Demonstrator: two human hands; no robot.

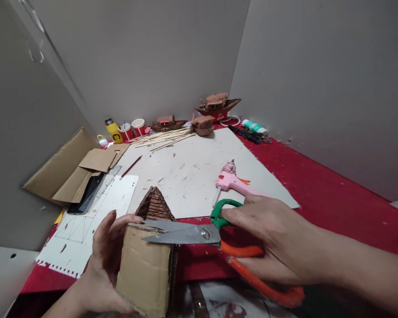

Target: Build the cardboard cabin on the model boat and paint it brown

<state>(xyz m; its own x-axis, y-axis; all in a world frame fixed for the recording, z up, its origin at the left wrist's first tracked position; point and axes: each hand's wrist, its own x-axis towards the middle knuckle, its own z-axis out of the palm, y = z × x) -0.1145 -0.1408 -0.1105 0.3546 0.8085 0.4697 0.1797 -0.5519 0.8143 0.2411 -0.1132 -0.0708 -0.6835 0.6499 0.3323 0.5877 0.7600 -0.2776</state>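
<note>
Gray walls (pixel 146 57) enclose a red-covered table (pixel 334 198), where a pale board (pixel 182 176) carries a pink glue gun (pixel 229 180) beyond a person's working hands. The left hand (pixel 101 265) clasps a cardboard piece (pixel 144 269) along its left side, thumb low and fingertips near its top edge. The piece stands at the table's near edge, its long side running away from the wearer toward a peaked, ridged section. From the right, the right hand (pixel 275 238) wraps around the handles of a pair of scissors (pixel 189 234), nearly crosswise to that long side. The blades, slightly parted, point left across the top edge, the upper tip close to the left fingertips; whether cardboard sits between them is impossible to tell.
</note>
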